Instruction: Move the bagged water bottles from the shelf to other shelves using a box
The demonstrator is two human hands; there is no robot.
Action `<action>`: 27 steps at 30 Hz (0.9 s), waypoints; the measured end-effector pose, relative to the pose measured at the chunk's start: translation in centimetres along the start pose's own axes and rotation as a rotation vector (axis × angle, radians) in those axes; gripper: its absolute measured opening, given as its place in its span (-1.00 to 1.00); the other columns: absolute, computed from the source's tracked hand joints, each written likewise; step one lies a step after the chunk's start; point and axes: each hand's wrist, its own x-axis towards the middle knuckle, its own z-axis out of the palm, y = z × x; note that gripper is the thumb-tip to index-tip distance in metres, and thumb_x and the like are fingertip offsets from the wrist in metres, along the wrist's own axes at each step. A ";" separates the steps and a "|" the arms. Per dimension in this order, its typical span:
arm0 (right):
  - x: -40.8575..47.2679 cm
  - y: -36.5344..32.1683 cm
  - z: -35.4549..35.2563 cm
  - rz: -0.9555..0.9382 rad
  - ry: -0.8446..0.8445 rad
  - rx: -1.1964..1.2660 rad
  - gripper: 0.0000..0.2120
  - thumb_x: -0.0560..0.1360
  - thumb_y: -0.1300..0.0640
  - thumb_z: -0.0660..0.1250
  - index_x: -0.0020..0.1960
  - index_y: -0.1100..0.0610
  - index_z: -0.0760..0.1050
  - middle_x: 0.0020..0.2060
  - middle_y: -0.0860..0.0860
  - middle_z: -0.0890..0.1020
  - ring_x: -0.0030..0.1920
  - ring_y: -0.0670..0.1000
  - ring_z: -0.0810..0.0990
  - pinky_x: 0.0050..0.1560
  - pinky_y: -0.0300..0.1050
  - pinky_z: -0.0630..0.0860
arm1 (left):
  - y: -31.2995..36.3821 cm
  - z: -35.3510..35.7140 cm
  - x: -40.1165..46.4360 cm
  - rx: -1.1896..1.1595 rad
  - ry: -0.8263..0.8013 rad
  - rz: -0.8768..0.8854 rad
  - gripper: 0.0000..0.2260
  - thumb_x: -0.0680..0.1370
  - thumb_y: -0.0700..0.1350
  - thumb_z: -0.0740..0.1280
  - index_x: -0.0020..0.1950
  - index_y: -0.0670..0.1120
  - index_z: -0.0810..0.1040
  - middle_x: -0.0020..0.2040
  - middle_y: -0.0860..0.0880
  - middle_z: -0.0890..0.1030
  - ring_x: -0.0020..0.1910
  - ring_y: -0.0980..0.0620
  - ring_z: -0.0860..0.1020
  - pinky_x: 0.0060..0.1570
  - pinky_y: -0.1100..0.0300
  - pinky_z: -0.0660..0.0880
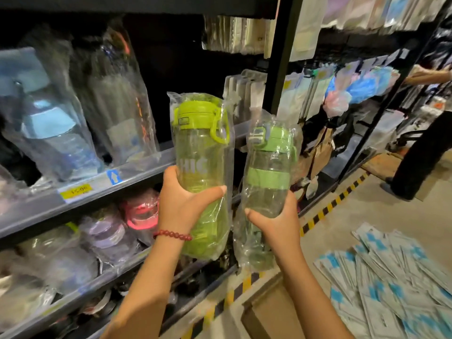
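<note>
My left hand (182,204) grips a bagged lime-green water bottle (201,145) around its lower body, holding it upright in front of the shelf edge (97,189). My right hand (276,221) grips a second bagged bottle (267,172) with a darker green lid and band, upright and just to the right of the first. Both bottles are off the shelf. A cardboard box (269,311) lies on the floor below my right forearm, only partly in view.
More bagged bottles stand on the upper shelf at left (56,138) and lie on the lower shelf (102,238). Packets with blue print (396,285) are spread on the floor at right. A person in dark clothes (420,152) stands by the far rack. Yellow-black tape (327,209) marks the floor.
</note>
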 end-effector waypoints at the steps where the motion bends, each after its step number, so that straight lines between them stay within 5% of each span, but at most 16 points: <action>1: 1.3 -0.6 0.2 -0.012 -0.017 -0.008 -0.27 0.31 0.10 0.55 0.36 0.03 0.24 0.12 -0.13 0.47 0.14 -0.07 0.48 0.02 -0.21 0.39 | 0.3 0.2 1.1 0.008 0.012 0.013 -0.41 0.23 -0.11 0.61 0.16 -0.03 0.41 -0.07 0.22 0.51 -0.21 0.44 0.50 -0.34 0.56 0.37; 5: 6.6 -2.9 0.9 -0.052 -0.109 0.000 -0.37 0.35 0.12 0.53 0.17 -0.13 0.15 -0.10 -0.41 0.30 -0.11 -0.33 0.42 -0.21 -0.49 0.32 | 1.7 0.8 5.5 0.017 0.037 0.041 -0.33 0.25 -0.06 0.60 0.27 -0.07 0.37 0.09 0.14 0.51 0.06 0.19 0.51 -0.08 0.40 0.42; 8: 10.7 -4.4 1.7 -0.085 -0.166 -0.022 -0.39 0.33 0.09 0.54 0.20 -0.09 0.23 -0.06 -0.34 0.40 -0.07 -0.26 0.46 -0.19 -0.43 0.35 | 3.1 1.5 8.6 -0.024 0.051 0.015 -0.15 0.21 0.00 0.62 0.40 -0.12 0.30 0.28 0.00 0.45 0.26 0.01 0.45 0.14 0.16 0.40; 13: 16.8 -6.4 3.2 -0.076 -0.253 -0.009 -0.38 0.29 0.03 0.53 0.24 0.01 0.31 -0.04 -0.19 0.46 -0.06 -0.18 0.49 0.01 -0.08 0.48 | 3.8 2.8 12.6 -0.041 0.104 -0.032 -0.43 0.27 -0.01 0.58 0.16 0.01 0.37 -0.01 0.16 0.49 -0.07 0.21 0.50 -0.25 0.35 0.35; 16: 20.3 -7.2 4.1 -0.059 -0.331 0.005 -0.36 0.23 -0.02 0.54 0.22 -0.02 0.34 -0.01 -0.10 0.56 -0.03 -0.07 0.58 0.02 0.00 0.56 | 4.1 3.8 14.7 -0.055 0.149 -0.067 -0.43 0.26 0.02 0.58 0.17 -0.01 0.41 0.01 0.12 0.53 -0.07 0.22 0.51 -0.23 0.33 0.38; 20: 24.6 -8.6 4.9 -0.029 -0.440 0.033 -0.40 0.21 -0.02 0.54 0.18 0.02 0.40 -0.01 -0.04 0.60 -0.01 0.01 0.63 -0.11 -0.08 0.56 | 5.3 4.4 17.5 -0.026 0.194 -0.102 -0.06 0.07 0.30 0.57 0.32 -0.09 0.40 0.22 -0.02 0.53 0.17 -0.02 0.53 0.13 -0.01 0.51; 23: 26.8 -9.8 5.4 0.018 -0.547 0.112 -0.40 0.25 0.03 0.55 0.20 0.07 0.38 0.08 0.00 0.57 0.07 0.04 0.59 0.00 -0.04 0.55 | 6.2 4.5 19.2 -0.045 0.215 -0.143 0.05 0.13 0.23 0.57 0.45 -0.20 0.23 0.38 -0.05 0.37 0.34 -0.08 0.39 0.29 -0.04 0.38; 25: 28.0 -10.5 6.2 0.054 -0.581 0.115 -0.27 0.27 0.02 0.54 0.33 0.11 0.29 0.23 0.00 0.48 0.19 0.06 0.51 0.17 0.04 0.49 | 6.2 4.7 20.2 -0.070 0.207 -0.210 -0.09 0.18 0.19 0.57 0.34 -0.28 0.34 0.29 -0.04 0.41 0.31 -0.04 0.38 0.26 0.05 0.34; 27: 29.1 -11.3 7.3 0.059 -0.589 0.110 -0.15 0.17 -0.06 0.56 0.35 0.12 0.28 0.27 0.02 0.47 0.22 0.08 0.49 0.22 0.07 0.46 | 6.6 4.9 20.7 -0.087 0.220 -0.257 -0.38 0.27 0.09 0.55 0.23 -0.12 0.48 0.09 0.06 0.46 0.17 0.06 0.43 0.14 0.16 0.33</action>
